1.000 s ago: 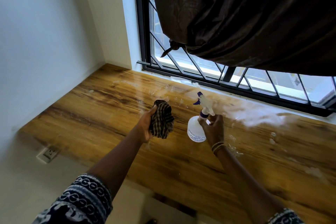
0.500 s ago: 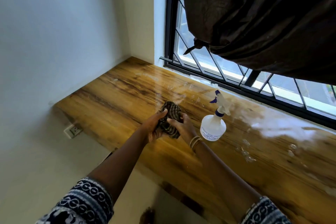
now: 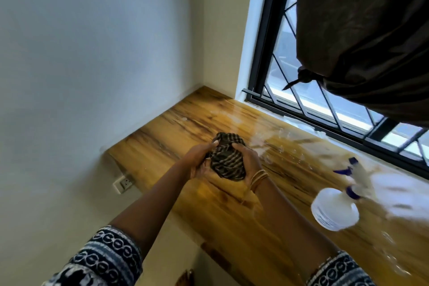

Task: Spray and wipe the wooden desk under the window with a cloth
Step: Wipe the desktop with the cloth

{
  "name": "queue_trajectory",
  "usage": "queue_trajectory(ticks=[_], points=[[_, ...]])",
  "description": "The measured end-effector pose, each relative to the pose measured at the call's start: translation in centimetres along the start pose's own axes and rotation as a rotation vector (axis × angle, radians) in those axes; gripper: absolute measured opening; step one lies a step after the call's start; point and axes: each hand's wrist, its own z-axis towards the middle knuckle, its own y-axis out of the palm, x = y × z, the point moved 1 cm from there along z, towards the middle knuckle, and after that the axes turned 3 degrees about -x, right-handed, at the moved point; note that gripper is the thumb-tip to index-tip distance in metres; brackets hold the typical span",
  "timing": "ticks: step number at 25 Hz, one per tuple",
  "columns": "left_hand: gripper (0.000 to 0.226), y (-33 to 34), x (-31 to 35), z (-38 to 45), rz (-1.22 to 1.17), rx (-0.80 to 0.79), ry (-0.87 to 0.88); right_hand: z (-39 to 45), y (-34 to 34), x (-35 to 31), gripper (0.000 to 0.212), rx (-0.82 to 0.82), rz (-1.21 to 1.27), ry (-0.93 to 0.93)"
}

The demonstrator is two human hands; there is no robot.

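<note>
Both hands are wrapped around the dark checked cloth point(image 3: 227, 160), bunched into a ball just above the glossy honey-brown wooden desk point(image 3: 176, 127) near its left end: the left hand point(image 3: 201, 160) cups it from one side with fingers curled in, the right hand point(image 3: 249, 162) closes over it from the other, thin bangles on that wrist. The white plastic spray bottle with its blue trigger point(image 3: 336, 206) stands on the desk off to the right, free of either hand, and that looks to me like the main hazard: a broad wiping sweep to the right could catch it and tip it, since it sits right among the wet patches. Droplets and a pale film point(image 3: 262, 139) lie along the window side, and if the cloth stays balled up it may only smear them. The bottle is blurred, so its label and fill level are unreadable. The desk's right end runs out of frame, the dark gathered curtain point(image 3: 362, 37) covers much of the barred window point(image 3: 325, 109), and I cannot tell whether the cloth is damp.
</note>
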Motion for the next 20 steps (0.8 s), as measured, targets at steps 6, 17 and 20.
queue_trajectory(ticks=[6,17,20], points=[[0.034,-8.6,4.6,3.3,0.252,0.092,0.068,5.3,6.5,-2.2,0.026,-0.087,0.014,0.034],[0.020,-14.7,7.9,9.5,0.650,0.435,0.272,11.1,8.4,0.2,0.066,0.180,-1.416,-0.368],[0.022,-15.7,8.7,11.9,0.890,0.573,0.383,12.2,8.7,4.3,0.069,0.021,-1.722,-0.352]])
